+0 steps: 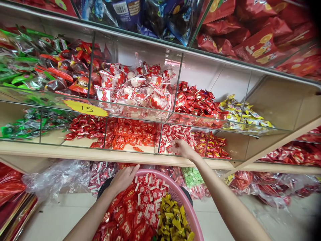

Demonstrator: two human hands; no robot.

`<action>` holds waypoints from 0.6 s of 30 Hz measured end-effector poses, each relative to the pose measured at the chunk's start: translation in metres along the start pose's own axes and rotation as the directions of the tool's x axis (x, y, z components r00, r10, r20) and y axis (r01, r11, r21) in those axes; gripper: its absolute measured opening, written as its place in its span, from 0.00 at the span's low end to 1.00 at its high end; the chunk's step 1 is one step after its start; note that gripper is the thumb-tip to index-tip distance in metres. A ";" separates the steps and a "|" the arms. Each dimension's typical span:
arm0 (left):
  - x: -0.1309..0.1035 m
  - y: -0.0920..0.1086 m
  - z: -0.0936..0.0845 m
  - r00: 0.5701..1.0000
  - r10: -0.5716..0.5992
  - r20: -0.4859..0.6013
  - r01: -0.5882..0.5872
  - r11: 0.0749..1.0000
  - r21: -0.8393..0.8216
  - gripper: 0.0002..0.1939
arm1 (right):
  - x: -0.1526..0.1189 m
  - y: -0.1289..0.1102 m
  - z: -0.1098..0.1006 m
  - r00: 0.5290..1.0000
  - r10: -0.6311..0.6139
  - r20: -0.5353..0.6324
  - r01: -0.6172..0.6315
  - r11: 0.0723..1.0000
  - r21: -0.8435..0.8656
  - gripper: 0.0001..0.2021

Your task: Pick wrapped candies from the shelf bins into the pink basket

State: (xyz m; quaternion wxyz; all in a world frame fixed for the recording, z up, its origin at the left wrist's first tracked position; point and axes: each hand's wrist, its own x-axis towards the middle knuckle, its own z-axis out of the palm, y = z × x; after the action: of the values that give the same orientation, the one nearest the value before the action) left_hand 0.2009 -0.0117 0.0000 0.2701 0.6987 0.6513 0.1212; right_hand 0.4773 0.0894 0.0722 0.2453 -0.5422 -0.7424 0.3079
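Right hand [184,149] is curled right at the red-and-white candies [174,132] by the shelf's front edge [140,159], can't tell if it's gripping any tbh.

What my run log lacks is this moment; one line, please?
left hand: at pink basket rim; right hand: at shelved red-and-white candies, hold unclear; basket: mixed wrapped candies

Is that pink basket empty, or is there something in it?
Not empty: red packets, red-and-white wrapped pieces and yellow wrapped pieces lie inside the pink basket. How deep they go, I cannot tell.
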 end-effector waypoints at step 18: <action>0.003 -0.007 0.004 1.000 0.019 0.008 -0.019 1.000 -0.019 0.35 | 0.008 -0.009 0.011 0.969 0.238 -0.064 -0.246 0.915 -0.320 0.13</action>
State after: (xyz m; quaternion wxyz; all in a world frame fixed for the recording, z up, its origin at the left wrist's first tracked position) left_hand 0.1977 -0.0099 -0.0073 0.2785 0.7026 0.6424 0.1270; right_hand 0.4610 0.0929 0.0716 0.1213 -0.6663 -0.7072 0.2027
